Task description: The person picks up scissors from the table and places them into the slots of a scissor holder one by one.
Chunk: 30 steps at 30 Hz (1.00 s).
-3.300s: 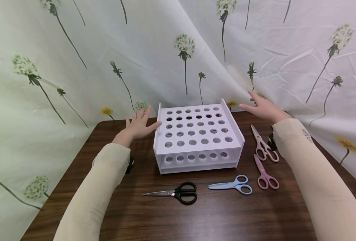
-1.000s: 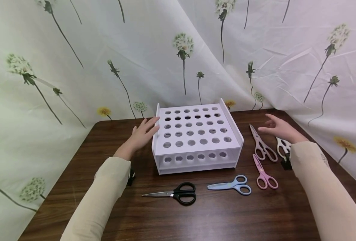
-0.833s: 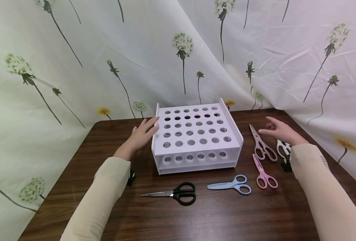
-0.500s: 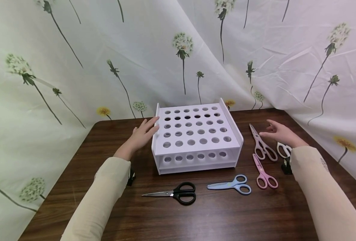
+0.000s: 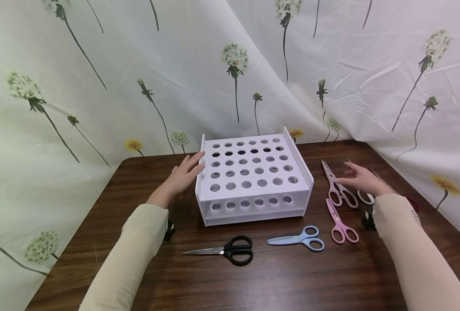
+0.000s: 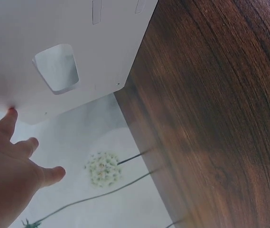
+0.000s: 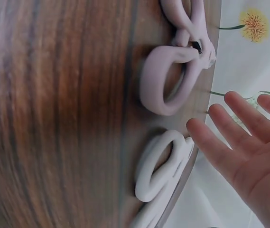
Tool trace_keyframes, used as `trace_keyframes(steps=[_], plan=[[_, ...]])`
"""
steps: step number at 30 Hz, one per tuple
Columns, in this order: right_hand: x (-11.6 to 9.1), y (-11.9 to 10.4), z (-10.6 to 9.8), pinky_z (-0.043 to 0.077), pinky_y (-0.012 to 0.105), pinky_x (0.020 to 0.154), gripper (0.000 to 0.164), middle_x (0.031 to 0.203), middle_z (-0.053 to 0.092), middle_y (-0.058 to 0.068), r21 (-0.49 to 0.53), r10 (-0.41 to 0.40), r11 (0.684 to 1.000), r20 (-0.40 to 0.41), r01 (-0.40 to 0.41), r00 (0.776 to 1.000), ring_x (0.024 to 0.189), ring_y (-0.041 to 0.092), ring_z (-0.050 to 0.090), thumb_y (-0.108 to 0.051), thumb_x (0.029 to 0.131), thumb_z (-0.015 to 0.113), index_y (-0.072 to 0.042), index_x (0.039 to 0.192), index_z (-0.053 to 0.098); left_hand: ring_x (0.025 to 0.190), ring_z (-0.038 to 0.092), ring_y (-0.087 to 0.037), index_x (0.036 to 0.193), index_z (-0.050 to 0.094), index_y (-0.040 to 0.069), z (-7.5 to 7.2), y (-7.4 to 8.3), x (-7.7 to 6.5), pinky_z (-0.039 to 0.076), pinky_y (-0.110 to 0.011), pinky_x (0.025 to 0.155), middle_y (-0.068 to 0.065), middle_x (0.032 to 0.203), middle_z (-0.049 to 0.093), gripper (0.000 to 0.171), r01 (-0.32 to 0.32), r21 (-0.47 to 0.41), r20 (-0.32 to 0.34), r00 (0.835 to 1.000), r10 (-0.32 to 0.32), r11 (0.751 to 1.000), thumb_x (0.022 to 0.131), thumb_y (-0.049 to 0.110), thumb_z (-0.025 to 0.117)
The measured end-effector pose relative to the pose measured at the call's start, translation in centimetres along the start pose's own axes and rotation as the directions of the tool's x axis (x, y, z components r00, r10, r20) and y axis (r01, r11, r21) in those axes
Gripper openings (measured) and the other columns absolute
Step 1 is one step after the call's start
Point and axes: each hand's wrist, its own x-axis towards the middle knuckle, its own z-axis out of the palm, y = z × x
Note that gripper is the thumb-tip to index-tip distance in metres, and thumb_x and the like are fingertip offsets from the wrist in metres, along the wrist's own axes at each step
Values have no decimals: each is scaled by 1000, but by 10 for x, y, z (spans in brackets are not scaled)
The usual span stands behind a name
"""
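A white rack [image 5: 250, 167] with rows of round holes stands on the brown table. At its left wall, my left hand [image 5: 181, 173] has spread fingers whose tips touch the panel; the left wrist view shows that hand [image 6: 6, 166] by the panel's edge. On the right, my right hand [image 5: 362, 179] hovers empty over the scissors, fingers relaxed. Below it lie pale pink scissors [image 5: 334, 183] and white-handled scissors [image 5: 366, 202], partly hidden by the hand and sleeve. The right wrist view shows the right palm [image 7: 263, 171] apart from both handles.
Pink scissors [image 5: 336, 219], light blue scissors [image 5: 300, 238] and black-handled scissors [image 5: 230, 249] lie in front of the rack and to its right. A dark red handle [image 5: 414, 204] shows behind the right sleeve. Flower-printed cloth [image 5: 198, 86] hangs behind the table.
My right hand has come down from beside the rack's back right corner to above the scissors. My left hand has shifted right onto the rack's wall. The rack and scissors stay put.
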Motion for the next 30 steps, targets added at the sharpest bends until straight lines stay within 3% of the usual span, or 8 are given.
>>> trace_keyframes(steps=[10,17,30], plan=[[-1,6,9,43,51,83,85,125,37,41,36,34,999,13,-34,999,107,47,48,-34,89,62,14,140,14,138,-2,-26,148,19,30,-1,1,1,-5,-54,104,-7,152,14,59,25,-24,18,1000,-24,999,96,54,30],[-3,6,11,39,56,85,85,123,41,40,-14,28,1000,8,-28,1000,109,50,44,-36,88,63,16,138,19,138,-3,-23,148,18,30,-1,1,0,-5,-53,105,-5,152,13,60,40,-29,28,999,-39,999,95,55,30],[3,11,21,43,51,82,81,114,50,37,5,-10,1000,2,10,1000,101,43,53,-21,82,71,20,133,23,138,-3,-25,148,18,31,-1,0,0,-4,-54,105,-6,152,12,59,35,-32,31,999,-34,999,95,55,30]])
